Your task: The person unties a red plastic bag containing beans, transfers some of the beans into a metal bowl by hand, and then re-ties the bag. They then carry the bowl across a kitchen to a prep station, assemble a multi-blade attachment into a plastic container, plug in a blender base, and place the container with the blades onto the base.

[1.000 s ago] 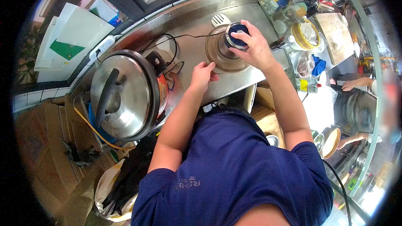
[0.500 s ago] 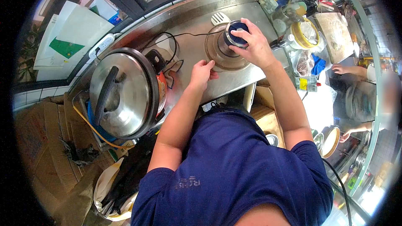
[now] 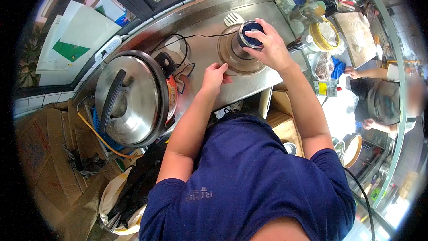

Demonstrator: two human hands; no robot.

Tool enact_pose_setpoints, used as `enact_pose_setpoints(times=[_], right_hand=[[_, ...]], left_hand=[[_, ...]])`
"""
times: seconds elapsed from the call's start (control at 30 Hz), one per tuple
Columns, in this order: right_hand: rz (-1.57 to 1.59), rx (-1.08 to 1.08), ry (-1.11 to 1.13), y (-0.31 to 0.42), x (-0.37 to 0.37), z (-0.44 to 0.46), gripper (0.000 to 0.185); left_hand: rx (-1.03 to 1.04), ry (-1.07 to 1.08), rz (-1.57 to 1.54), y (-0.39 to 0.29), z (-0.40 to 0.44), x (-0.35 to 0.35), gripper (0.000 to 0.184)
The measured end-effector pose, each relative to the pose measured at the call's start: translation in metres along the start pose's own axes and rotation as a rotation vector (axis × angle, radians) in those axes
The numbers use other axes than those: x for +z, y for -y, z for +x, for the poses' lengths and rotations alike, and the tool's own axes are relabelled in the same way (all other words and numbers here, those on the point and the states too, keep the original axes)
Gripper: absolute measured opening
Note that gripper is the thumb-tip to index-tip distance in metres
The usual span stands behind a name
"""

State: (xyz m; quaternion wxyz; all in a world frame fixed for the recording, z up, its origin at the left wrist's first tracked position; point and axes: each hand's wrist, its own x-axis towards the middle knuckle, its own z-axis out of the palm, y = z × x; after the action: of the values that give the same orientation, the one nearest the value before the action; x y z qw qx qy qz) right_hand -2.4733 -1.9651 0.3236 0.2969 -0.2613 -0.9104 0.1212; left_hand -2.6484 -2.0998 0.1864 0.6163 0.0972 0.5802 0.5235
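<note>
On the steel counter stands a corded appliance that looks like a food chopper, with a silver motor unit (image 3: pixel 242 47) topped in dark blue. Under it is a wide, brownish see-through round bowl or lid (image 3: pixel 252 66). My right hand (image 3: pixel 272 49) is wrapped round the top of the motor unit from the right, thumb and fingers on its rim. At the near left edge of the round piece, my left hand (image 3: pixel 215 78) is closed, its thumb and index finger pinching the rim. A black cord (image 3: pixel 203 36) runs left from the appliance.
A large pressure cooker (image 3: pixel 129 100) with a steel lid stands left. A white slotted utensil (image 3: pixel 233 18) lies behind the appliance. To the right are a yellow-rimmed container (image 3: pixel 324 35), a cutting board (image 3: pixel 355 38) and another person's hand (image 3: pixel 354 72). Cardboard (image 3: pixel 49 151) fills the lower left.
My hands stay almost in place on the appliance, the motor unit showing a slight tilt. At the right, the other person's hands have shifted, the lower one away from the round pan.
</note>
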Motion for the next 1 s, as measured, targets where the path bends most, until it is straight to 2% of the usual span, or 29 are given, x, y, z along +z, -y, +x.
enact_pose_setpoints(times=[1.0], right_hand=[[0.005, 0.005, -0.008, -0.0001, 0.0002, -0.0010, 0.050]], left_hand=[[0.004, 0.001, -0.018, -0.0015, -0.0018, 0.0014, 0.022]])
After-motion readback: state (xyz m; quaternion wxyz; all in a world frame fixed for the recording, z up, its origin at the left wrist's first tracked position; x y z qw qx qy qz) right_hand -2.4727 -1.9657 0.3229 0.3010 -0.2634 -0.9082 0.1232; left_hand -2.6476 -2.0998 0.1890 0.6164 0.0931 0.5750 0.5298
